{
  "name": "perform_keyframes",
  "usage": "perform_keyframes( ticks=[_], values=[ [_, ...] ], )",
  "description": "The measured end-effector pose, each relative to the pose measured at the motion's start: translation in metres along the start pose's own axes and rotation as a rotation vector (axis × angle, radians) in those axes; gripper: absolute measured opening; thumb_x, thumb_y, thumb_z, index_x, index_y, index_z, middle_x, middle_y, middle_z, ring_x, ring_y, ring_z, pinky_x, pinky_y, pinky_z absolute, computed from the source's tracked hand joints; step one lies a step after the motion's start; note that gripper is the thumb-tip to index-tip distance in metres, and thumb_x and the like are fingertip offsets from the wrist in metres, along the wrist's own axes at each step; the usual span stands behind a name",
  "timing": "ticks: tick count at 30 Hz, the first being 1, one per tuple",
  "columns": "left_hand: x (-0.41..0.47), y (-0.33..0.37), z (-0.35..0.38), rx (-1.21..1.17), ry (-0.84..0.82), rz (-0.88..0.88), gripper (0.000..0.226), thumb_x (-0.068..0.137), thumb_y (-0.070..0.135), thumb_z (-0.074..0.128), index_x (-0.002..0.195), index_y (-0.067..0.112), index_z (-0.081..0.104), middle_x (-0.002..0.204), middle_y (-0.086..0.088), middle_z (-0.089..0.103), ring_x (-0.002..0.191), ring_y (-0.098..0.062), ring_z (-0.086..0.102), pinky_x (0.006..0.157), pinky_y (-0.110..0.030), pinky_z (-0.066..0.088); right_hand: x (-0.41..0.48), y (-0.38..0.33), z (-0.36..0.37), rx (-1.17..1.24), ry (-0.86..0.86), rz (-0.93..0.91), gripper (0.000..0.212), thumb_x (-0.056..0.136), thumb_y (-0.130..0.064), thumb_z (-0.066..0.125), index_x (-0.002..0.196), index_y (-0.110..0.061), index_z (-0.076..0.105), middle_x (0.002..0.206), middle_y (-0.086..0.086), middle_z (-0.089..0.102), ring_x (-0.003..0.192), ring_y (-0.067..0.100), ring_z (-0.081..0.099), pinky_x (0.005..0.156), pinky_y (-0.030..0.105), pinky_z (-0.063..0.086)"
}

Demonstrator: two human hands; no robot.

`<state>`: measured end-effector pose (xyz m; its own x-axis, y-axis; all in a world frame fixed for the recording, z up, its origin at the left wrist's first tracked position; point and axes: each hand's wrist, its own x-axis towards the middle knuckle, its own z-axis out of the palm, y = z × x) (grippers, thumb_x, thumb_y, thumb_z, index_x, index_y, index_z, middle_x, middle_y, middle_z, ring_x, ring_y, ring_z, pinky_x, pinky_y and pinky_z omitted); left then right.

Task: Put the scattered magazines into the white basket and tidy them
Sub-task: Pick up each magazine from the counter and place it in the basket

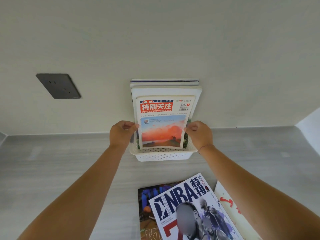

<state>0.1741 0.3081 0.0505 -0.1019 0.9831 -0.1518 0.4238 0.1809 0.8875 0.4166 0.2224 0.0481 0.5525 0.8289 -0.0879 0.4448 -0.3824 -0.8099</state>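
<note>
A white perforated basket stands on the grey table against the wall. Several magazines stand upright in it, leaning on the wall. In front of them is a magazine with a red title block and an orange sunset cover, its lower edge inside the basket. My left hand pinches its left edge and my right hand pinches its right edge. On the table nearer to me lies an NBA magazine on top of a dark magazine, with a white and red magazine to their right.
A dark wall socket sits on the white wall to the left of the basket. The grey table stretches left and right of the basket. A wall corner closes the table at the far right.
</note>
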Motion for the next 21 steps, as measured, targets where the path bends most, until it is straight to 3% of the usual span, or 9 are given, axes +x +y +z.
perform_keyframes(
  ticks=[3, 9, 12, 17, 19, 21],
  values=[
    [-0.026, -0.003, -0.003, 0.001, 0.089, 0.029, 0.012, 0.08, 0.031, 0.069, 0.084, 0.023, 0.061, 0.079, 0.013, 0.061, 0.07, -0.001, 0.054, 0.057, -0.016, 0.037, -0.029, 0.01, -0.019, 0.063, 0.022, -0.009, 0.015, 0.081, -0.025, 0.064, 0.094, -0.016, 0.064, 0.092, -0.005, 0.066, 0.085, 0.012, 0.061, 0.072, 0.024, 0.045],
    [-0.12, -0.05, -0.001, -0.041, 0.039, -0.041, 0.027, 0.08, 0.03, 0.069, 0.103, 0.02, 0.06, 0.089, 0.012, 0.06, 0.084, -0.007, 0.057, 0.065, -0.015, 0.039, -0.124, 0.084, -0.052, -0.097, -0.049, 0.059, 0.031, 0.083, -0.033, 0.063, 0.109, -0.017, 0.059, 0.105, -0.004, 0.062, 0.094, 0.011, 0.057, 0.081, 0.025, 0.044],
    [-0.173, -0.078, 0.007, -0.052, -0.084, -0.184, 0.032, 0.082, 0.031, 0.067, 0.109, 0.02, 0.054, 0.095, 0.009, 0.059, 0.085, -0.01, 0.058, 0.062, -0.014, 0.043, -0.168, 0.126, -0.063, -0.155, -0.108, 0.196, 0.044, 0.081, -0.033, 0.067, 0.117, -0.011, 0.056, 0.115, 0.004, 0.06, 0.099, 0.015, 0.055, 0.089, 0.031, 0.045],
    [-0.236, -0.107, 0.023, -0.081, -0.203, -0.492, 0.022, 0.082, 0.034, 0.067, 0.089, 0.024, 0.049, 0.088, -0.001, 0.064, 0.066, -0.013, 0.059, 0.051, -0.021, 0.044, -0.219, 0.163, -0.07, -0.231, -0.155, 0.301, 0.054, 0.079, -0.037, 0.068, 0.123, -0.012, 0.05, 0.12, 0.006, 0.057, 0.108, 0.019, 0.055, 0.095, 0.035, 0.047],
    [-0.252, -0.112, 0.028, -0.201, -0.253, -0.625, 0.017, 0.083, 0.029, 0.066, 0.083, 0.019, 0.053, 0.084, -0.011, 0.068, 0.065, -0.019, 0.061, 0.059, -0.028, 0.051, -0.229, 0.166, -0.071, -0.215, -0.157, 0.313, 0.055, 0.078, -0.036, 0.068, 0.124, -0.011, 0.05, 0.121, 0.007, 0.057, 0.109, 0.02, 0.054, 0.095, 0.034, 0.046],
    [-0.259, -0.112, 0.031, -0.329, -0.231, -0.743, 0.018, 0.082, 0.024, 0.069, 0.088, 0.011, 0.058, 0.087, -0.013, 0.071, 0.08, -0.026, 0.066, 0.07, -0.037, 0.054, -0.229, 0.167, -0.071, -0.201, -0.175, 0.316, 0.056, 0.078, -0.034, 0.069, 0.125, -0.009, 0.051, 0.123, 0.008, 0.056, 0.111, 0.021, 0.054, 0.097, 0.034, 0.044]
  ],
)
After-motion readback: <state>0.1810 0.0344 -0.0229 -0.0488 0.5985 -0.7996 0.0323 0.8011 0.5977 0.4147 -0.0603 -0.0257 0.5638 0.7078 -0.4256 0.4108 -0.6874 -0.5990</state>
